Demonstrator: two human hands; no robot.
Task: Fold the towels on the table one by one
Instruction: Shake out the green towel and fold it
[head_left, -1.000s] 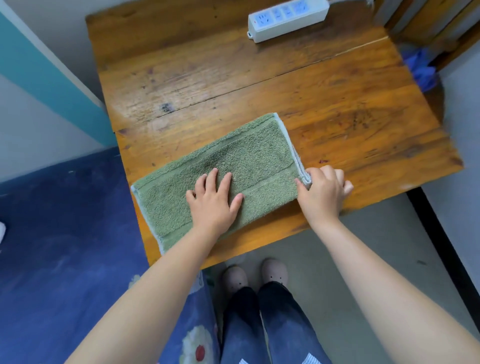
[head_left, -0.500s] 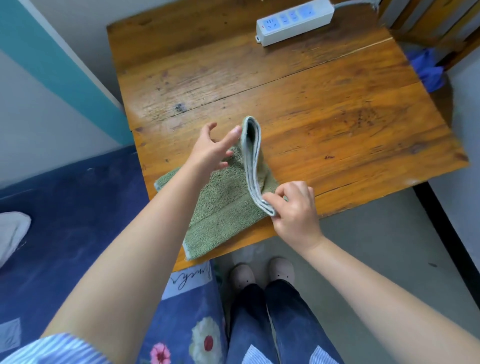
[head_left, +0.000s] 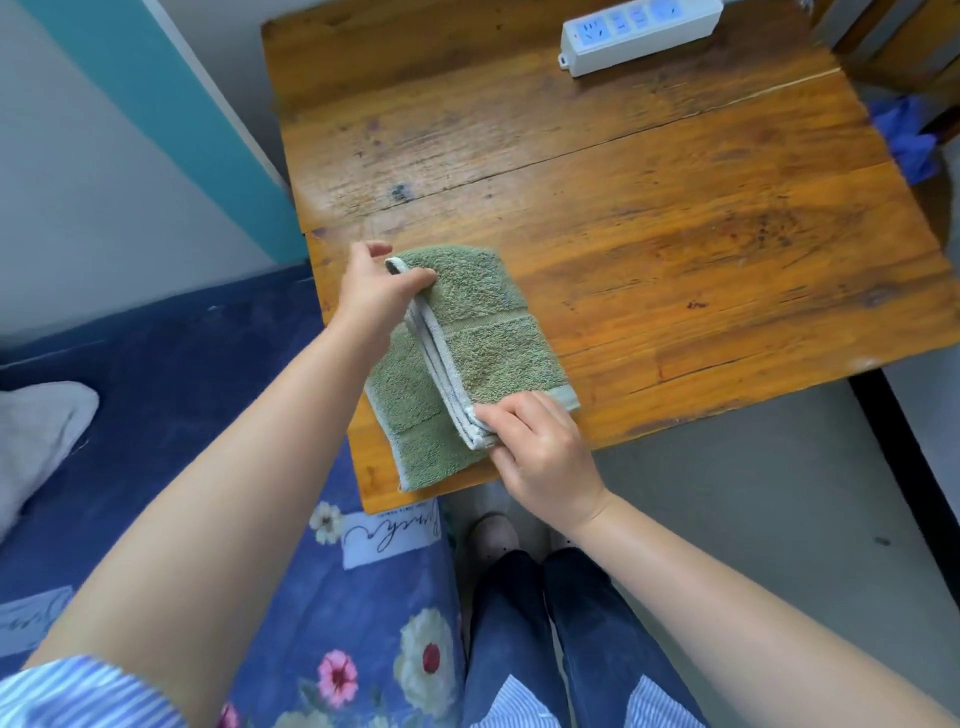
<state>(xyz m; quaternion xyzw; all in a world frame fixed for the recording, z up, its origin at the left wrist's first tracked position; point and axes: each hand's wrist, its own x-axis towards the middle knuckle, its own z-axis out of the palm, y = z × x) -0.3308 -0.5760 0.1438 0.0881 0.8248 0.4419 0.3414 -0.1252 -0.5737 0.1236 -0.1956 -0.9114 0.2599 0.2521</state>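
Right hand (head_left: 543, 457): nearest the viewer, at the near edge of the desk (head_left: 675, 249); fingers (head_left: 511, 413) curled, pinching the near corner of the folded-over towel edges.

Green towel (head_left: 485, 338): lies on the near left corner of the desk, between the two hands, folded across itself; the pale hemmed edges run in a stacked line from the right fingers up to the left fingers. One layer lies flat left of that line, reaching the desk's near edge.

Left hand (head_left: 376, 291): beyond the right hand; thumb and fingers pinch the far corner of the same towel edges.

White power strip (head_left: 641, 34): well beyond both hands, at the far edge of the desk.
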